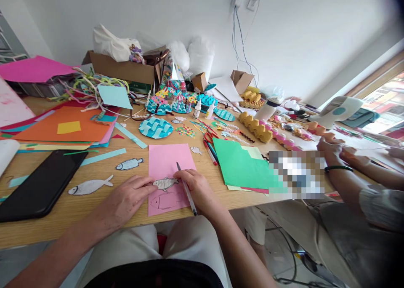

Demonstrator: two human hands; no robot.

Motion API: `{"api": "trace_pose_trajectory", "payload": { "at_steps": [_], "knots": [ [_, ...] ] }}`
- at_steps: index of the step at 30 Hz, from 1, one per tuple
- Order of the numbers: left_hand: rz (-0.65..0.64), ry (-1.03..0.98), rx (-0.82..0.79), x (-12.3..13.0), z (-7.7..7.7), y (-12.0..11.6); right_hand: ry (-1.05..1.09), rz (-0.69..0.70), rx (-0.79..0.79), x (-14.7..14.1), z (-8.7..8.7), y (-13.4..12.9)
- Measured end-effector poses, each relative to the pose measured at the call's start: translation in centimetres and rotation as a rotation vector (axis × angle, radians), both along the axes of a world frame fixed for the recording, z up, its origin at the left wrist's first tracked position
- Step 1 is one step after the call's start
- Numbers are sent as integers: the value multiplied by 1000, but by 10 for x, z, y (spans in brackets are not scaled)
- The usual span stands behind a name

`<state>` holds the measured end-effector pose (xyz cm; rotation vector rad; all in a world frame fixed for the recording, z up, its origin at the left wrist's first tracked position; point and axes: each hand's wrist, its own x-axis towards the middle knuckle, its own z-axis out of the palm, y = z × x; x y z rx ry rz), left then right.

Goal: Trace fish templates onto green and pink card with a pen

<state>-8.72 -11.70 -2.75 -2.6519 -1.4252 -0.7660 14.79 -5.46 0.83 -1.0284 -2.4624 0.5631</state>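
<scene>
A striped paper fish cutout [165, 183] lies on a pink sheet [172, 155], above a fish outline [164, 201] drawn in dark line. At the fish's head end, the fingertips of my left hand [128, 197] are closed on it. My right hand [197, 189] holds a pen [187, 189] that slants across the sheet, and its fingertips touch the tail end. More cutouts lie around: a light blue fish [129, 164], a white fish [91, 187] to the left, and a small fish [196, 150] beyond the sheet's right edge.
A black phone [44, 182] and stacked coloured paper [63, 124] lie left. Green sheets [243, 164] and markers [211, 152] are on the right. Behind stand glue bottles [197, 109], a woven blue paper piece [156, 128] and egg-carton strips [257, 127]. Another person's hands [333, 153] work at far right.
</scene>
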Motion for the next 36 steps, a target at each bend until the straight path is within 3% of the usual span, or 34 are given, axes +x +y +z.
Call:
{"api": "trace_pose_trajectory", "payload": {
  "at_steps": [11, 21, 29, 33, 36],
  "knots": [
    [-68, 46, 10, -1, -3, 8, -15, 2, 13, -1, 0, 1],
    [-122, 54, -16, 0, 7, 10, -37, -4, -38, -1, 3, 4],
    [-141, 60, -44, -4, 0, 11, -30, -8, -33, 0, 1, 3],
    [-117, 13, -108, -6, 0, 12, -21, 0, -35, -1, 2, 3],
    [-50, -21, -243, -10, 9, 15, -24, 7, -31, -1, 2, 4]
  ]
}}
